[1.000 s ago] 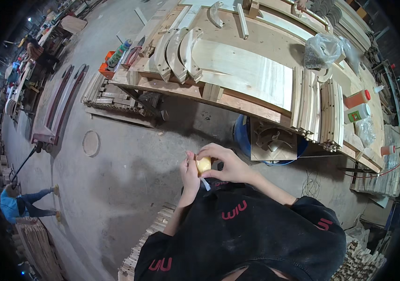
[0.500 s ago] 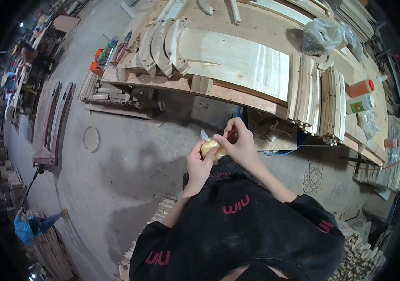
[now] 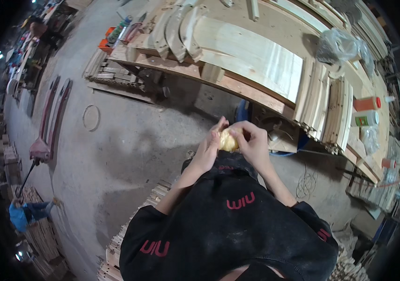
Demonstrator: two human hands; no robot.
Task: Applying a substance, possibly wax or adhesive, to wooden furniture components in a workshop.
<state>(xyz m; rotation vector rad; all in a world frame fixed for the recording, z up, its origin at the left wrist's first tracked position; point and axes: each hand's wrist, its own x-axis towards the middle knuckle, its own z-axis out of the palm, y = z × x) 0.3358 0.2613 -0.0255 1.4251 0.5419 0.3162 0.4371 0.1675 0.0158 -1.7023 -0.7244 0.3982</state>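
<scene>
In front of my body, a small shiny yellow thing [image 3: 228,140] sits between my two hands. It is rounded and looks wrapped in clear film, but its exact kind is hard to make out. My left hand [image 3: 208,150] supports it from the left, thumb up against its side. On the other side, my right hand [image 3: 254,144] has bent fingers closed on its upper right part. The fingers partly cover it.
A wooden workbench [image 3: 237,79] spans the far side, bearing curved pieces [image 3: 174,37], stacked slats [image 3: 324,100], a plastic bag [image 3: 335,46] and bottles [image 3: 366,104]. A red pallet jack [image 3: 40,147] stands on the floor at left. Another person [image 3: 19,215] is at far lower left.
Both hands have shifted slightly right with the yellow thing. My left fingers have straightened, and my right hand has come down closer around it. The whole view has turned a little.
</scene>
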